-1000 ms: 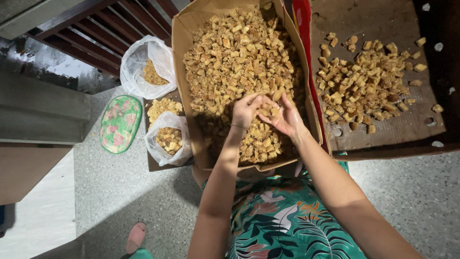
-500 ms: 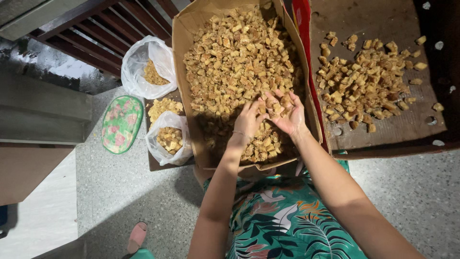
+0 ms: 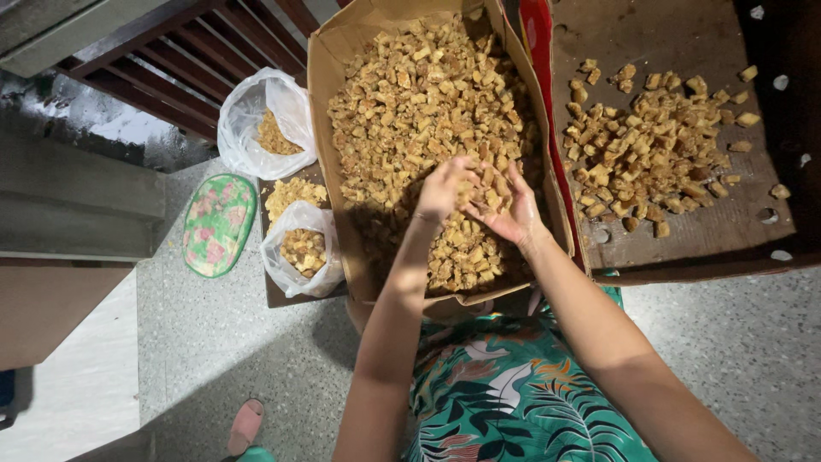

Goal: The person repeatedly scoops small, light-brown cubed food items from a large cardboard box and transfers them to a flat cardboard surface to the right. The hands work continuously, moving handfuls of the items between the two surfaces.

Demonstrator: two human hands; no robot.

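Cubes (image 3: 489, 198) of golden-brown fried food lie in the cupped right hand (image 3: 505, 210), just above the big cardboard box (image 3: 329, 128). That hand is open like a little bowl with a small heap in it. The left hand (image 3: 445, 186) is beside it, fingers curled loosely, touching the heap; I cannot tell if it pinches a piece. I think the pieces are light, dry and crumbly, so a soft scoop from below works better than a hard squeeze.

Nearest is a lap in green cloth with leaf prints (image 3: 505, 393). Next comes the box, full of rough, lumpy cubes. To the left, on the speckled floor (image 3: 222, 359), sit a small clear bag (image 3: 299, 252) of pieces and a green flowered sandal (image 3: 218, 224). Farther off is a white bag (image 3: 261, 120). On the right, more cubes lie spread on a flat brown cardboard sheet (image 3: 684, 43).
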